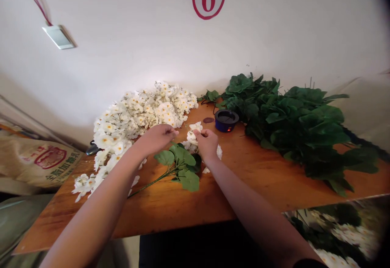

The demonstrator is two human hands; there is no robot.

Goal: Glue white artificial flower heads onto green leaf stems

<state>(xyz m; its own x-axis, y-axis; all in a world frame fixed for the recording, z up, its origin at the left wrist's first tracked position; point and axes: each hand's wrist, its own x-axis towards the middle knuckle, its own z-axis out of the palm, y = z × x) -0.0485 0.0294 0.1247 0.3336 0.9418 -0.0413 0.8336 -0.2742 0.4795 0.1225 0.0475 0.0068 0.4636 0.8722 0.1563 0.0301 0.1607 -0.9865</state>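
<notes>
My right hand (pixel 208 143) is closed in a pinch on a white artificial flower (pixel 195 127) with a thin stem. To its left my left hand (pixel 162 133) hovers with thumb and finger pressed together; anything between them is too small to make out. Below and between the hands, a green leaf spray (pixel 179 163) lies on the wooden table (pixel 158 213), its stem pointing to the lower left. More white blossoms lie partly hidden under my right hand and beside the leaves.
A big heap of white flowers (pixel 140 111) covers the table's back left. Green leaf bunches (pixel 292 117) are piled on the right. Between them stands a small blue pot (pixel 226 121) with a lit red light. A printed sack (pixel 39 160) is at the far left.
</notes>
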